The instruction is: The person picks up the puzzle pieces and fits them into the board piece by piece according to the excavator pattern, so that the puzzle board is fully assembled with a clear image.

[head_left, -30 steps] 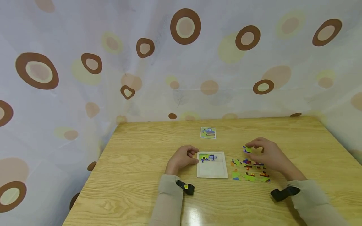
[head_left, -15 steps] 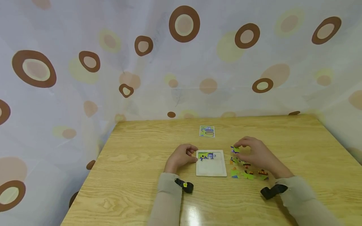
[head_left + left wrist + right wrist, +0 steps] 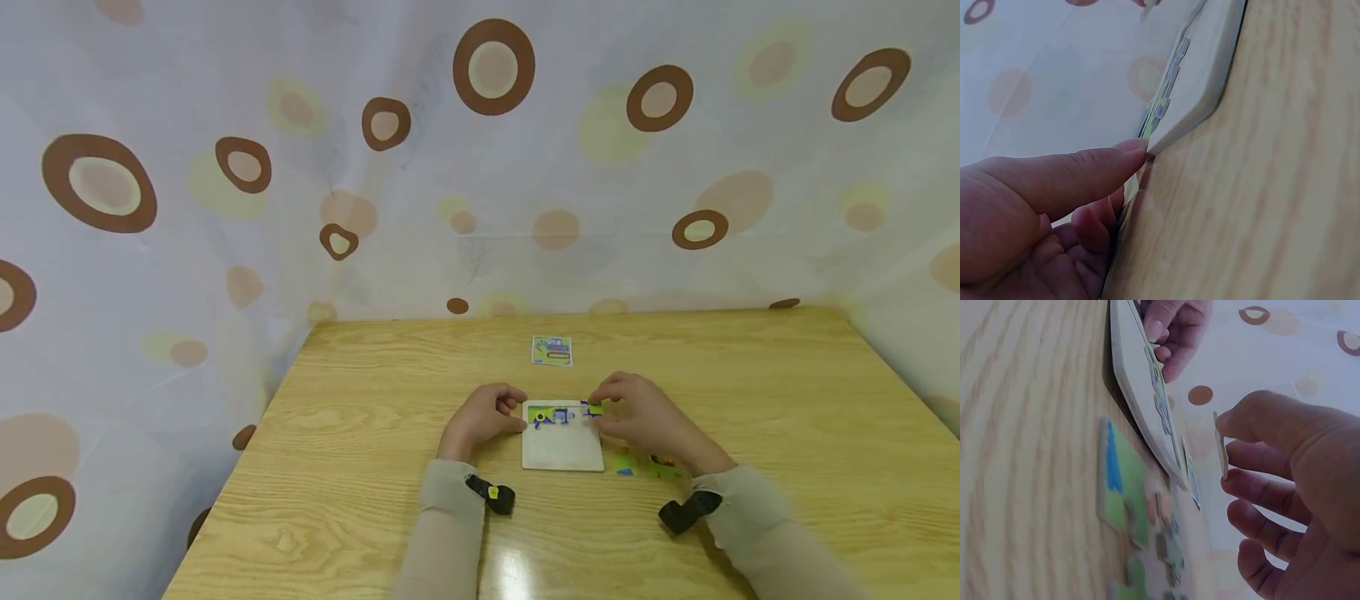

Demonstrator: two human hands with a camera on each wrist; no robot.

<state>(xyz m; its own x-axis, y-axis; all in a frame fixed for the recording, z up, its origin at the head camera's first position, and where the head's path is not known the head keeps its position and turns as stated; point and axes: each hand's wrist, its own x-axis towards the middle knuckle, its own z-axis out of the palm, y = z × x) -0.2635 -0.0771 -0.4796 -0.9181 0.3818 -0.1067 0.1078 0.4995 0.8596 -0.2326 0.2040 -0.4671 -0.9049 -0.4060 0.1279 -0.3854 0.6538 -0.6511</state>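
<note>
Puzzle piece now over tray

The tray is plain white. The inset pieces are green and violet-blue. The held piece is green with violet-blue. One loose piece is green with a blue wedge. The card has a white border with a green and blue print. The bench is yellow-brown woodgrain. The backdrop is off-white, patterned with brown rings and peach spots. The sleeves are beige.
</note>
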